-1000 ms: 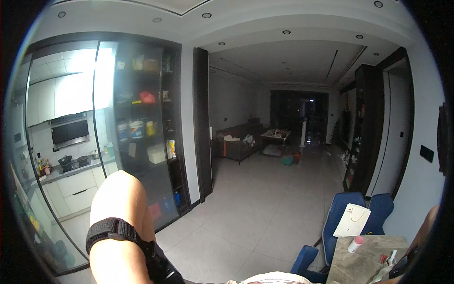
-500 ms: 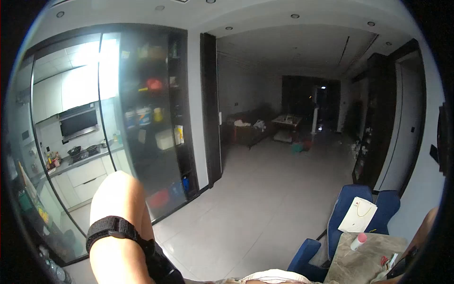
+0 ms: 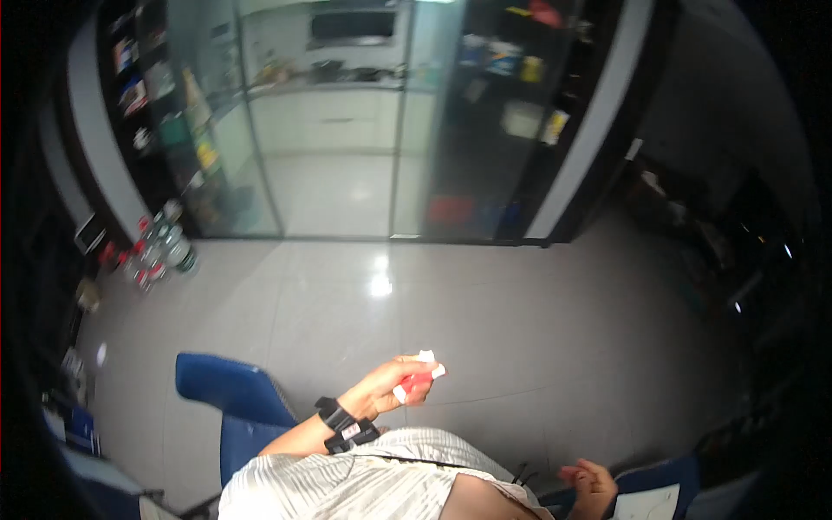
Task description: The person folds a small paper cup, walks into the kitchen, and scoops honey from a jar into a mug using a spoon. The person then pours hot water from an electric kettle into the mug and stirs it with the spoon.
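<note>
Fingers [image 3: 419,397] of the left hand [image 3: 386,383] are wrapped around a small red-and-white object [image 3: 414,383], held out in front of a striped shirt [image 3: 321,481], above the grey tiled floor [image 3: 494,321]. A black strap [image 3: 334,414] is worn on the left wrist [image 3: 356,402]. Well apart, the right hand [image 3: 593,487] is held low just beside a blue chair [image 3: 660,477]; its fingers are loosely curled, and whether anything is gripped cannot be told.

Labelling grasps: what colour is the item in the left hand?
Held item: red and white, best in head view.
</note>
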Demonstrator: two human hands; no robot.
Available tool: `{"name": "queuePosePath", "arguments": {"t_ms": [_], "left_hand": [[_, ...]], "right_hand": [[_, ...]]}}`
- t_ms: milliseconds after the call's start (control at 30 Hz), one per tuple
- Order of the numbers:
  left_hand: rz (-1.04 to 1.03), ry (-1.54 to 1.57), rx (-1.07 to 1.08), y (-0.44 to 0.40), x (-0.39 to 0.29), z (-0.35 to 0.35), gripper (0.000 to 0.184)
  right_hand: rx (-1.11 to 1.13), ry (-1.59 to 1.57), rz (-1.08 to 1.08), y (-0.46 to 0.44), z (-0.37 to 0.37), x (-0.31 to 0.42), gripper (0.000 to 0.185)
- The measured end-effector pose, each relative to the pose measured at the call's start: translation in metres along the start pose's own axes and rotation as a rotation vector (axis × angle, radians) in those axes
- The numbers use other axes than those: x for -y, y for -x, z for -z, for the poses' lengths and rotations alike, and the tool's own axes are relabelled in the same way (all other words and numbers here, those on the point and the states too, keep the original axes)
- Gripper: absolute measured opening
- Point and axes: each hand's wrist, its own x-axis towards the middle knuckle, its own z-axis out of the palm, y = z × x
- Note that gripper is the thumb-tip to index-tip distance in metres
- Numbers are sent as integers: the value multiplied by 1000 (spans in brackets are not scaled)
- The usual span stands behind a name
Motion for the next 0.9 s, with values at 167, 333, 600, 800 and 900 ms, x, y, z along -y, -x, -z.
{"name": "queuePosePath", "arguments": {"t_ms": [167, 333, 600, 800, 900], "left_hand": [[-139, -9, -151, -14, -44, 48, 20], [-178, -124, -191, -34, -76, 61, 26], [22, -288, -254, -101, -60, 100, 53], [-1, -291, -418, -166, -71, 117, 61], [-13, -316, -445, -198, -78, 119, 64]], "right_hand": [[237, -64, 138, -101, -57, -60, 27], [383, -171, -23, -187, -136, -67, 24], [937, -554, -461, -324, -224, -121, 26], [1291, -254, -496, -413, -277, -101, 26], [1415, -141, -472, -438, -316, -78, 28]]}}
